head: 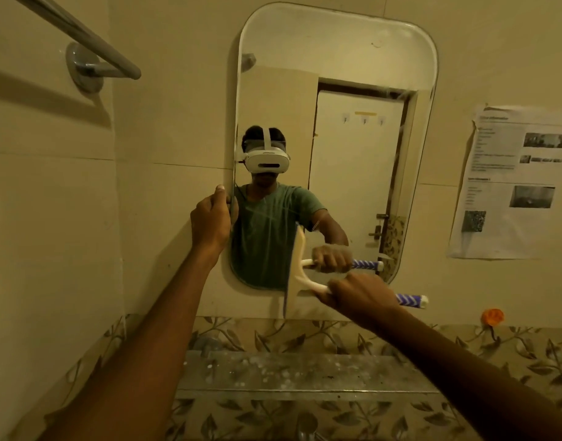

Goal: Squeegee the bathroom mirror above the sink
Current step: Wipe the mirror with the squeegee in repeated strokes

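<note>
A tall mirror with rounded corners hangs on the tiled wall. My left hand grips its left edge at mid height. My right hand is closed on the handle of a squeegee, a cream head with a blue-and-white patterned grip. The blade stands vertical against the mirror's lower edge, near the bottom middle, and its lower end overhangs the wall below. The mirror reflects the squeegee, my hands and a person in a green shirt.
A metal towel bar juts out at upper left. A printed paper sheet is stuck right of the mirror. An orange hook sits on the floral tile band. A speckled metal shelf runs below the mirror.
</note>
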A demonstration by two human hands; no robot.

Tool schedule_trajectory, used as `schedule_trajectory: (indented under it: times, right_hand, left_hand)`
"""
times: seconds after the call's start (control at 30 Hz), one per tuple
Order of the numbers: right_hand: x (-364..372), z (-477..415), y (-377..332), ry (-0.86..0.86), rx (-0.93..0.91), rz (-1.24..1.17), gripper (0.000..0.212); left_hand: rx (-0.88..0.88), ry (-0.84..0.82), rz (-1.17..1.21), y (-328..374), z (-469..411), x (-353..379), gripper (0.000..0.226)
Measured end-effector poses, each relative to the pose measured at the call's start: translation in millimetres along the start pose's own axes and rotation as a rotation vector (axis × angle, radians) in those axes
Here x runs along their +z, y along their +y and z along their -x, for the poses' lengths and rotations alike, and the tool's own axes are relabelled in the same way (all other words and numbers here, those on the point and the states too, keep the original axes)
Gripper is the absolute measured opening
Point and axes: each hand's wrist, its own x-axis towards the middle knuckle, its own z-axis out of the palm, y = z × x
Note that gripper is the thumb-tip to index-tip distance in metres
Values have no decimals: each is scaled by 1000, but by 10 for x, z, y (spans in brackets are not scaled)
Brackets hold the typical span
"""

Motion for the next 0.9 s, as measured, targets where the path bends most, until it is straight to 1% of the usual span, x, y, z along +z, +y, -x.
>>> schedule_trajectory:
  times: [0.03,0.1,0.13,0.23,0.27,0.37,0.43,0.53,0.63,0.67,0.77,0.9]
  right_hand:
    - [0,68,122,6,25,22,54]
    - [11,176,270,46,40,92,73]
    - [14,207,288,52,35,115,74]
    - [-2,158,155,37,20,82,50]
    - [-20,95,77,41,-7,52,47]
    - [-63,-142,-169,102,-114,23,45]
    - [-85,-224,-225,118,-127,36,46]
    - [-80,-105,24,65,-50,-16,48]
    - [-47,121,401,70,22,5,63]
    - [-41,172,474,64,38,22,62]
    - [-13,207,474,63,44,46,48]
    - [-127,-21,146,129,-58,-49,42]
  left_hand:
    - [3,-1,-3,-3,4,5,46]
    - [22,6,-10,-2,23,24,44]
    - [34,10,-14,1,32,32,43]
    - [37,14,-53,12,33,36,41]
    - [36,17,-60,13,34,40,41]
    - [28,37,-65,24,34,60,40]
    - [12,43,-56,21,27,70,41]
    - [-3,46,-45,-2,8,65,43]
    - [-12,49,-34,-16,8,73,46]
    - [-14,51,-33,-14,13,75,46]
    - [-20,46,-27,19,33,65,44]
    - [-59,31,-14,74,64,39,44]
